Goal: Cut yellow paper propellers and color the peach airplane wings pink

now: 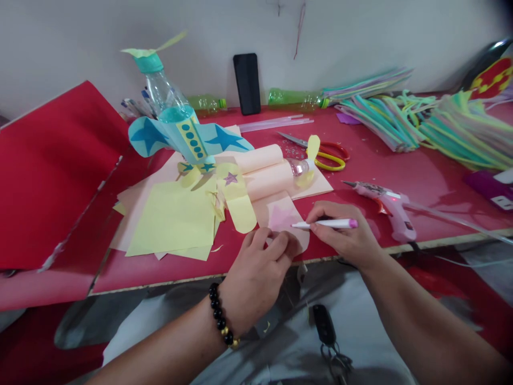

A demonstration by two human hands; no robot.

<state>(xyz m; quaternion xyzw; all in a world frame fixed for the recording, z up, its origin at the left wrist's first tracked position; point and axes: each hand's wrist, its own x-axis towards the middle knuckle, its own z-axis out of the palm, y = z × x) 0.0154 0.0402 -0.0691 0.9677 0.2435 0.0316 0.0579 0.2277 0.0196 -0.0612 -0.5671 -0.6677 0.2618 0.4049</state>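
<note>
My right hand (344, 232) is closed around a white marker pen (336, 223) with a pink end. Its tip points left and meets, or nearly meets, a pale pink paper piece (302, 238) at the table's front edge. A pinkish-purple star shape (279, 216) is coloured on that paper. My left hand (262, 267), with a black bead bracelet at the wrist, holds the paper down with bent fingers; the thumb is hidden. Just behind lies a bottle (264, 179) wrapped in peach paper, with a yellow paper wing (240, 206) bearing a purple star.
A blue bottle plane (176, 123) stands at the back left, beside yellow sheets (172, 219). Scissors (328, 152), a pink glue gun (385, 206) and pipe cleaners (377, 125) lie to the right. A phone (247, 83) leans on the wall. A red board (56, 176) occupies the left.
</note>
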